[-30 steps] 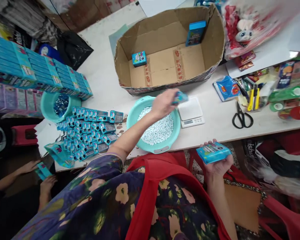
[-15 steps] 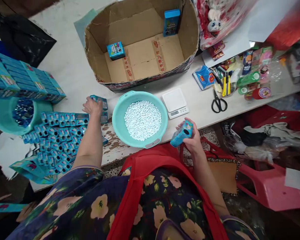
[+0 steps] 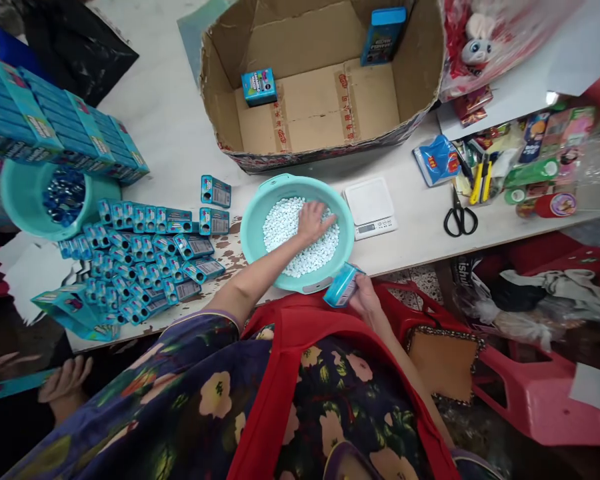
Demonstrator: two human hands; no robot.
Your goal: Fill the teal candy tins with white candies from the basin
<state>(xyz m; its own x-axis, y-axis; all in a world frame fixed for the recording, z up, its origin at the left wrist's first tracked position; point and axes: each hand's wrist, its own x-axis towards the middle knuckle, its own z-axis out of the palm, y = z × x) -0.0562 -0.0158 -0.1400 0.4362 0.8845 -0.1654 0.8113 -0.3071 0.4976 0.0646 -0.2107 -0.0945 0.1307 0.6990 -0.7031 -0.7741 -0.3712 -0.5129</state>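
Observation:
My left hand point(image 3: 314, 223) rests on the small white pellets point(image 3: 279, 223), its fingers spread. They lie inside a turquoise basin point(image 3: 253, 200) on the table. By the basin's front right rim, my right hand point(image 3: 366, 295) grips a small blue carton point(image 3: 341, 285), tilted over the table edge. Two similar cartons, an upper one point(image 3: 216, 191) and a lower one point(image 3: 214, 221), lie left of the basin. Many more blue cartons point(image 3: 140, 250) are laid out in rows farther left, with dark round holes showing at their ends.
An open cardboard box point(image 3: 313, 120) at the back holds two blue boxes. Right of the basin are a white scale point(image 3: 373, 203) and black scissors point(image 3: 460, 217). Stacked blue boxes point(image 3: 35, 120) and a tub of shiny blue pieces point(image 3: 35, 223) stand left. Another person's hand point(image 3: 67, 380) shows lower left.
My left hand has left a carton on the table and moved right into the basin. My right hand has brought its carton left, closer to the basin's rim. The view has shifted slightly.

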